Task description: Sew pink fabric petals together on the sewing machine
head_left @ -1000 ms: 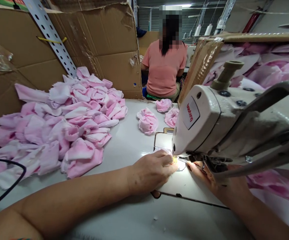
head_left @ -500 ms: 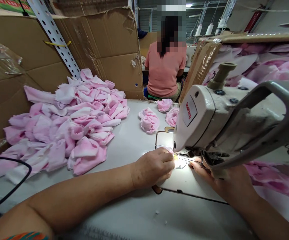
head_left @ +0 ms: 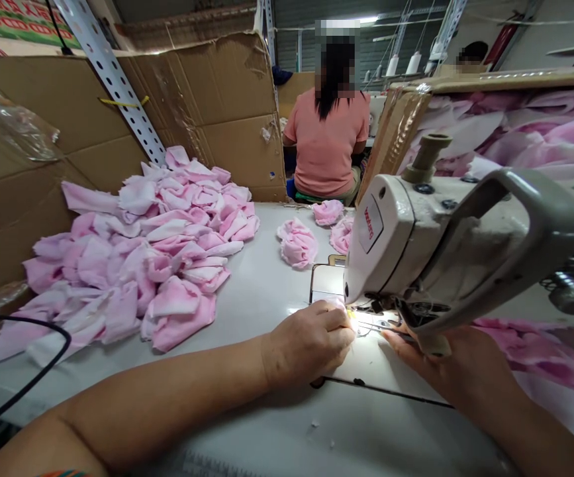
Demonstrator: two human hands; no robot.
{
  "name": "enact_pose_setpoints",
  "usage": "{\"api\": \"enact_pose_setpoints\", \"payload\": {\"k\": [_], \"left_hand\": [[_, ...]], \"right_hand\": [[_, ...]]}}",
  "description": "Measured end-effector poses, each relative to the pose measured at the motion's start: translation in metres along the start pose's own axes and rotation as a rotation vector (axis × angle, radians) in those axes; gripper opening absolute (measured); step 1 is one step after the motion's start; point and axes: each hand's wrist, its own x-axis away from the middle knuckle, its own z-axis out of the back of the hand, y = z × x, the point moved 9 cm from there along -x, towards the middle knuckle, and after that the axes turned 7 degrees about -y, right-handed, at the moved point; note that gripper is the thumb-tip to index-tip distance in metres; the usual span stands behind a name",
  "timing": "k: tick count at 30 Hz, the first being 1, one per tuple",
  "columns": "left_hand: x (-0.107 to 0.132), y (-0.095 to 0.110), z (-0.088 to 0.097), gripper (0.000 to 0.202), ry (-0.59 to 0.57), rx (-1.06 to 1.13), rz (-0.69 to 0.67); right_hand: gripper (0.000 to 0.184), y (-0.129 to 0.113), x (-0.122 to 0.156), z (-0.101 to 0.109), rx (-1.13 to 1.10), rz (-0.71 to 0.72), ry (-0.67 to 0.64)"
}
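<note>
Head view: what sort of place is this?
Probably a garment sewing workshop, going by the industrial sewing machine, the heap of pink fabric pieces beside it, and the white thread cones farther back.

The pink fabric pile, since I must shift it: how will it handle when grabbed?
The pink fabric pieces look floppy, crumpled and folded over one another. Probably light for their bulk. Lying loose and unbound, they would likely slide apart when grabbed.

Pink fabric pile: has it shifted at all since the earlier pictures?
No. The pile of pink fabric pieces sits in the same place against the cardboard sheet and the perforated steel upright; only the head camera's view has moved.
</note>
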Motion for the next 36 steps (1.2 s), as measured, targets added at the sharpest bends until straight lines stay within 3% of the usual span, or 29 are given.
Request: {"api": "enact_pose_setpoints", "payload": {"k": [15,26,36], "left_hand": [[0.001,0.000,0.002,0.014,0.045,0.030,-0.052],[0.001,0.001,0.003,0.016,0.009,0.038,-0.034],[0.001,0.001,0.005,0.016,0.033,0.078,-0.033]], "right_hand": [[0.037,-0.006,0.002,-0.006,0.055,0.098,0.027],[0.052,-0.018,-0.004,0.005,0.052,0.121,0.098],[0.043,-0.022,-0.005,0.005,0.082,0.158,0.114]]}}
